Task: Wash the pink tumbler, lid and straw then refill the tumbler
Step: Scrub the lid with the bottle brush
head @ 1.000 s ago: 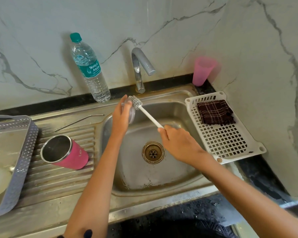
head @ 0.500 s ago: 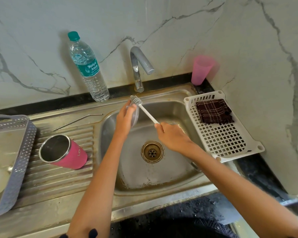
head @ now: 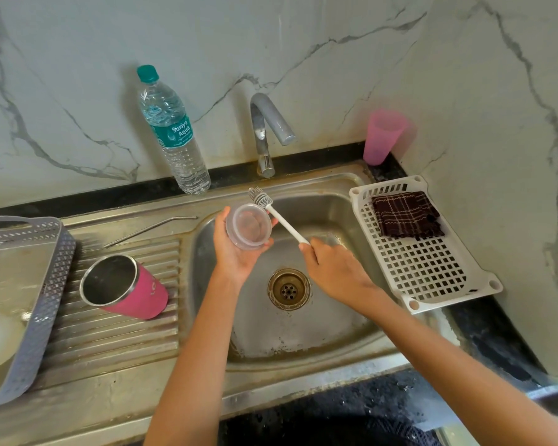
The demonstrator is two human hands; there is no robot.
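My left hand (head: 236, 252) holds the clear round lid (head: 248, 226) over the steel sink (head: 322, 323), its flat face turned toward me. My right hand (head: 332, 268) grips the white handle of a small brush (head: 273, 210), whose bristled head lies at the lid's upper right edge. The pink tumbler (head: 124, 291) lies on its side on the ribbed draining board, its open steel mouth facing me. A metal straw (head: 149, 230) rests on the board behind the tumbler.
A tap (head: 266, 130) stands behind the sink, no water running. A water bottle (head: 173, 133) is to its left, a pink plastic cup (head: 382, 136) in the right corner. A white basket (head: 432, 272) with a dark cloth (head: 406, 214) sits right; a grey tray (head: 50, 284) left.
My left hand has turned the lid from edge-on so its face points toward me. The brush head has stayed at the lid's rim, and my right hand shifted slightly.
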